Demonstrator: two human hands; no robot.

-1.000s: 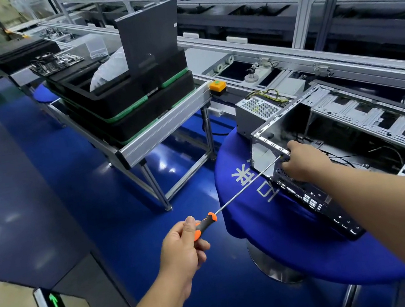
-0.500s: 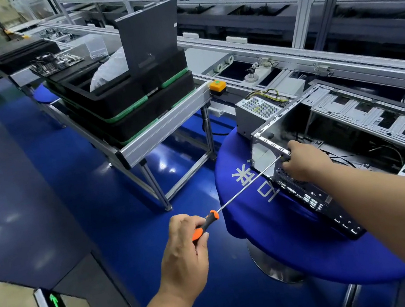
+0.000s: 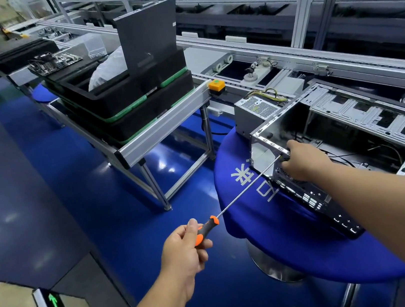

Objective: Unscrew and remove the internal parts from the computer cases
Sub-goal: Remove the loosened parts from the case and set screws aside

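At table's left edge: open computer case [image 3: 351, 136] | L hand [image 3: 184, 250] grips screwdriver [image 3: 239, 197] handle | R hand [image 3: 302, 162] pinches shaft tip at rear rim | Risk: long shaft flexes, tip may slip, strip screw, nick fingers.

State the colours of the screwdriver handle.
Orange and black, on the screwdriver in the head view.

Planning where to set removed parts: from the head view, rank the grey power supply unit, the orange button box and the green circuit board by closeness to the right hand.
1. Grey power supply unit, just behind the case.
2. Orange button box, on the rail end.
3. Green circuit board, far left.
The right hand is at the case edge.
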